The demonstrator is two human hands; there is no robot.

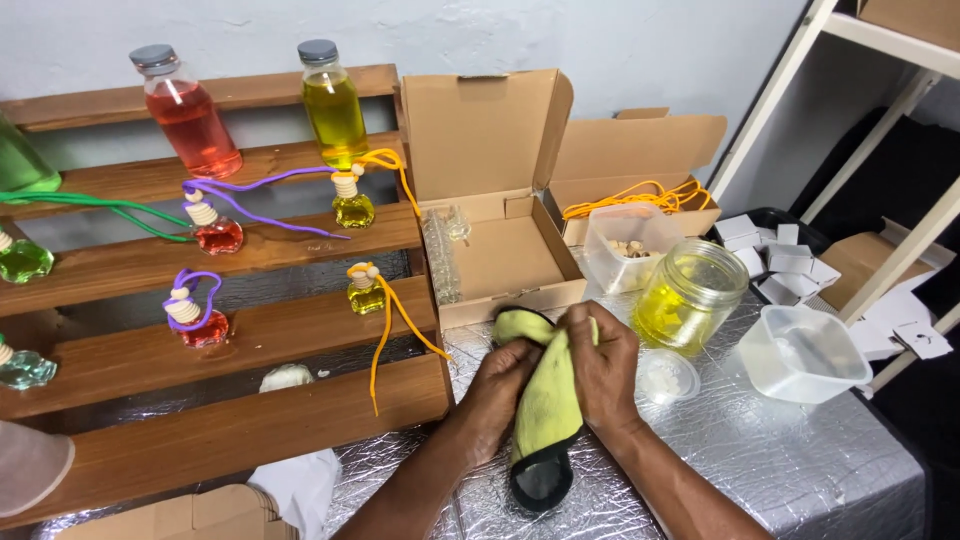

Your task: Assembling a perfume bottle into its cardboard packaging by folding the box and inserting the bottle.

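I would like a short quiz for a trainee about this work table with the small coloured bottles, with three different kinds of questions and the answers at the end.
1. True or false: both hands grip the yellow cloth.
2. Multiple choice: what colour is the liquid in the glass jar beside the right hand? A) red B) yellow C) blue
3. Fill in: the small red bottles on the wooden rack carry cords of ______ colour.

Key:
1. True. The left hand and the right hand both hold it, over the silver foil table cover.
2. B.
3. Purple.
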